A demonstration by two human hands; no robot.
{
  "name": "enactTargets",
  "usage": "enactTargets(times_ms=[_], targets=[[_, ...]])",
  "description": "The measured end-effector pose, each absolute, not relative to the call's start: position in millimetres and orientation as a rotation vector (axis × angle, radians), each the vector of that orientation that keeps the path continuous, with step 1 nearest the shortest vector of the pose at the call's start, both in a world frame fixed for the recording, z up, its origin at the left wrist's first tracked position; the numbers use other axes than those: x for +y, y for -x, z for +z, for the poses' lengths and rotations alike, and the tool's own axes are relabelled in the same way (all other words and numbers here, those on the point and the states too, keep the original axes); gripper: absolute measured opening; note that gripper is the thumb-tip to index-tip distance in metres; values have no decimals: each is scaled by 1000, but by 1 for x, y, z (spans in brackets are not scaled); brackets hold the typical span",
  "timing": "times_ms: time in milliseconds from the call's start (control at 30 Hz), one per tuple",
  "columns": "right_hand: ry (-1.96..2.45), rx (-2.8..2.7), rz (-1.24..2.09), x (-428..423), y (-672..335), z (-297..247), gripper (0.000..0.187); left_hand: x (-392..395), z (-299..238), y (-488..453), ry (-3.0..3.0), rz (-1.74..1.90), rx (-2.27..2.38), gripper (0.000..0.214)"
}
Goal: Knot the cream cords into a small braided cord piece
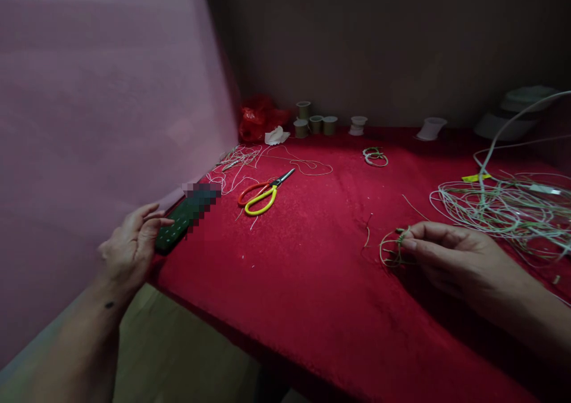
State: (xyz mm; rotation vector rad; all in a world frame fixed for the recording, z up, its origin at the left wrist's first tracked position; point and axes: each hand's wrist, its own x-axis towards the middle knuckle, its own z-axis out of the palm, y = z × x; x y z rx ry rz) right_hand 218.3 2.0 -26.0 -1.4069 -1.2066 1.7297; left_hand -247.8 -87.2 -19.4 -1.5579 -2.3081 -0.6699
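At the table's left edge, my left hand [136,239] is closed on the side of a dark phone [173,227], with finger and thumb at its left edge. Small light marks dot the phone's lower part, and its upper part is blurred out. On the right, my right hand [455,257] pinches a knotted green cord bracelet [392,254], whose thin loops hang beside the fingertips. A loose piece of cord [368,230] lies just left of it. Scissors [265,194] with one red and one yellow handle rest between the hands, apart from both.
A large tangle of white and green cords [504,212] spreads at the right. Farther back are thread spools [316,124], a red plastic bag [261,120], a white spool [432,129] and a finished-looking cord loop [375,156]. A pink wall [111,93] borders the red table [285,296].
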Motion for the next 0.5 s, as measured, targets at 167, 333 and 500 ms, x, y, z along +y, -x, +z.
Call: enactTargets(times_ms=[167, 333, 500], targets=[[1405, -1210, 1721, 1, -217, -23, 37, -82, -17, 238, 1621, -691, -2421, 50], [1409, -1202, 1727, 1, -216, -22, 35, -80, -16, 235, 1659, -668, -2445, 48], [1409, -1153, 1733, 0, -216, -22, 35, -86, -16, 242, 1565, -703, -2410, 53]])
